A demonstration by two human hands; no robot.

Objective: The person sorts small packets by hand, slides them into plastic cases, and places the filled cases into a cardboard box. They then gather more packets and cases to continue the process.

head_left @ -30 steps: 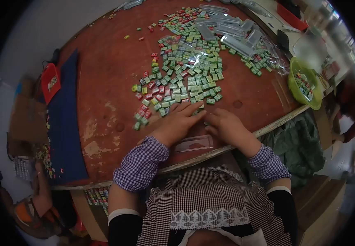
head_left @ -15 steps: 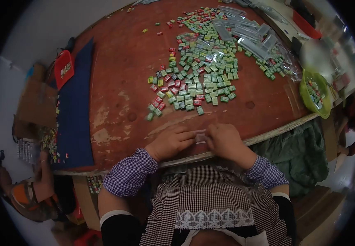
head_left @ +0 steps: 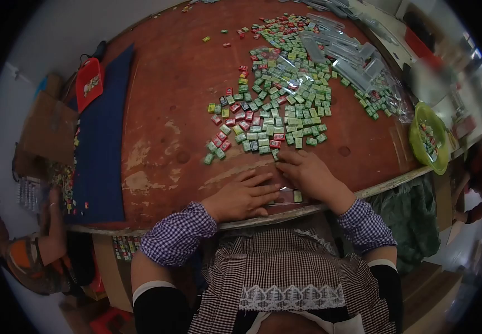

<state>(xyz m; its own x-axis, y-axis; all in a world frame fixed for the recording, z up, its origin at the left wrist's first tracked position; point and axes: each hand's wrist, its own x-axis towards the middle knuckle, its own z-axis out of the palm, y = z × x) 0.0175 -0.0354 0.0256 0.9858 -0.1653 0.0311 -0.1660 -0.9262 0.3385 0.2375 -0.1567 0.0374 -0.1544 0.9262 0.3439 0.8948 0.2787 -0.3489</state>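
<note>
My left hand (head_left: pixel 243 196) lies flat near the front edge of the round red-brown table (head_left: pixel 168 100), fingers stretched right and pressing on a clear plastic sleeve (head_left: pixel 286 201). A green candy (head_left: pixel 297 196) sits at the sleeve's right end. My right hand (head_left: pixel 310 173) is just beyond it, its fingertips touching the near edge of a big spread of small green and red wrapped candies (head_left: pixel 274 111). Whether a candy is pinched under those fingertips is hidden.
A stack of empty clear sleeves (head_left: pixel 348 58) lies at the back right. A green bowl (head_left: pixel 419 119) with candies stands at the right edge. A blue cloth (head_left: pixel 104 139) and a red pouch (head_left: pixel 89 83) are at the left. Another person (head_left: pixel 29 250) crouches at lower left.
Both hands were together on the sleeve at the table's edge. My right hand has since moved forward to the candy pile, and my left hand has flattened over the sleeve.
</note>
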